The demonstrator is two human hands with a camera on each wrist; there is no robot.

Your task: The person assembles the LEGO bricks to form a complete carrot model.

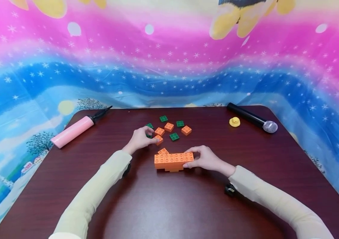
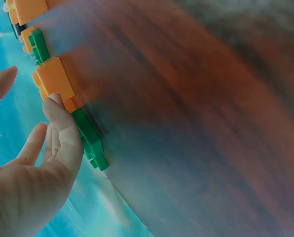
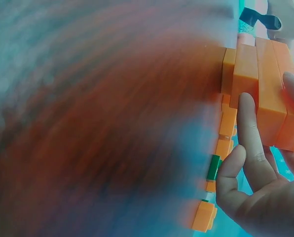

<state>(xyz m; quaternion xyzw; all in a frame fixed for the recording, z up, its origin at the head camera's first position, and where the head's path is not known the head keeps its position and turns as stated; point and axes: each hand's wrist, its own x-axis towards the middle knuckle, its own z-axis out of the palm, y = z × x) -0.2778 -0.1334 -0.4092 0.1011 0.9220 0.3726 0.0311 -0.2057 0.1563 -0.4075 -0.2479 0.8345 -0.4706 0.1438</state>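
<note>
My right hand [image 1: 207, 158] grips the right end of an orange block assembly [image 1: 169, 160], its thumb on the near side and fingers behind. The assembly is a long studded row over a narrower bottom part; the right wrist view shows its stacked layers [image 3: 270, 91] from the side. My left hand [image 1: 140, 138] reaches to the loose bricks farther back, thumb tip at an orange brick [image 1: 158, 139], its other fingers spread above. In the left wrist view one fingertip overlaps that orange brick [image 2: 57, 79], beside a green brick [image 2: 90, 138]. Another orange brick [image 1: 163, 151] lies just behind the assembly.
Several loose orange bricks [image 1: 186, 130] and green bricks [image 1: 174, 136] lie mid-table. A pink hand pump [image 1: 73, 131] lies at the back left. At the back right are a yellow rubber duck [image 1: 234, 122] and a black microphone [image 1: 248, 116]. A printed cloth [image 1: 169, 73] hangs behind the table.
</note>
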